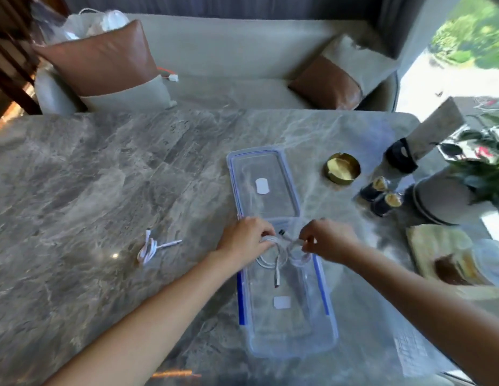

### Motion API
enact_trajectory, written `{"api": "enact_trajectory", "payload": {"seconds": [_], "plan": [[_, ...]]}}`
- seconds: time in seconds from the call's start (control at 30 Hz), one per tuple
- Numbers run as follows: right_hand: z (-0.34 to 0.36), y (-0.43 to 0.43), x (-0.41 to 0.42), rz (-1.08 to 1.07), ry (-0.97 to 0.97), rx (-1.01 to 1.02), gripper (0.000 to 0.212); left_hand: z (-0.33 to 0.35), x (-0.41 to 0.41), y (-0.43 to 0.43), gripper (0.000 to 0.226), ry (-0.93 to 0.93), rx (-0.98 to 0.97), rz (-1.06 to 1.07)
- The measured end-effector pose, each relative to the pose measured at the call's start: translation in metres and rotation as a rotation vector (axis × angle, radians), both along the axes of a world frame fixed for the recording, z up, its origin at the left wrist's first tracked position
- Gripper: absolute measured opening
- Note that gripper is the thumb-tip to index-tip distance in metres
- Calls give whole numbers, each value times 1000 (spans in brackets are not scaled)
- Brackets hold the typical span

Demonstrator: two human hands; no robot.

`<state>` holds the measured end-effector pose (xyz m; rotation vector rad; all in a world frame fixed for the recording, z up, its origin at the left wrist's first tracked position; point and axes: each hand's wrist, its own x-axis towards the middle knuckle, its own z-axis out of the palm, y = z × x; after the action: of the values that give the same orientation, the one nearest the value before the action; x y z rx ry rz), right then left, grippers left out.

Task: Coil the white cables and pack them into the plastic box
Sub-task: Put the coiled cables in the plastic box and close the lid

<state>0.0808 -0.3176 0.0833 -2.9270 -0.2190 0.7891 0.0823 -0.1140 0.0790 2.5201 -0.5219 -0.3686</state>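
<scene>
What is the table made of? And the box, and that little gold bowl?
The table looks like polished marble or a stone lookalike: grey with pale veins and a shiny glare spot. The box seems clear plastic, since the table shows through it, with blue clips on its sides. The gold bowl looks like brushed brass or another metal, though it is too blurred to be sure.
</scene>
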Motion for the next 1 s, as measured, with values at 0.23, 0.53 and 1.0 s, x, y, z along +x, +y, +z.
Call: {"api": "enact_trajectory", "payload": {"seconds": [0.23,0.53,1.0], "plan": [[-28,12,1,250,-120,-212,16,-29,15,-29,24,19,523,-259],[-35,16,12,432,-122,-291,20,-52,19,-50,29,35,607,-333],[1,40,60,104,6,300,13,-54,-21,51,15,-123,-348,452]]}}
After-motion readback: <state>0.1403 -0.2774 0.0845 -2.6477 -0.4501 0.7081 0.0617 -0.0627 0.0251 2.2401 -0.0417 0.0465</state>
